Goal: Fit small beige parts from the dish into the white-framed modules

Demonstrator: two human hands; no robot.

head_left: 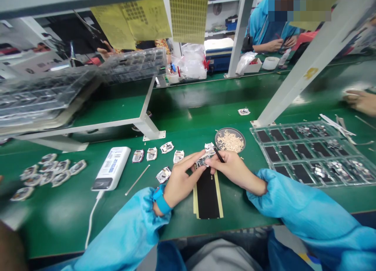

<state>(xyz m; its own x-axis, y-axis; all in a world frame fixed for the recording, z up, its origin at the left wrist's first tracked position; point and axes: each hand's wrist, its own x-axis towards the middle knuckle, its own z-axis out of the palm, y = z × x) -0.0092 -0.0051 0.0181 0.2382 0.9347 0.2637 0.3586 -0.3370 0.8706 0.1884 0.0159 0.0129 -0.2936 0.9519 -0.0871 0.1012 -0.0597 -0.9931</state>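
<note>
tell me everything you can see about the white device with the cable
The white device is a long rounded block, apparently plastic, with bluish print on top and a dark glossy panel at its near end. A white cable leaves that end. It lies on the green table, angled with its far end to the right, left of the left hand, which does not touch it.

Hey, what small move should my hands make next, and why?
Perhaps bring the black tool to the small part: the right hand holds the tool close beside it, while the left hand grips the part.
</note>
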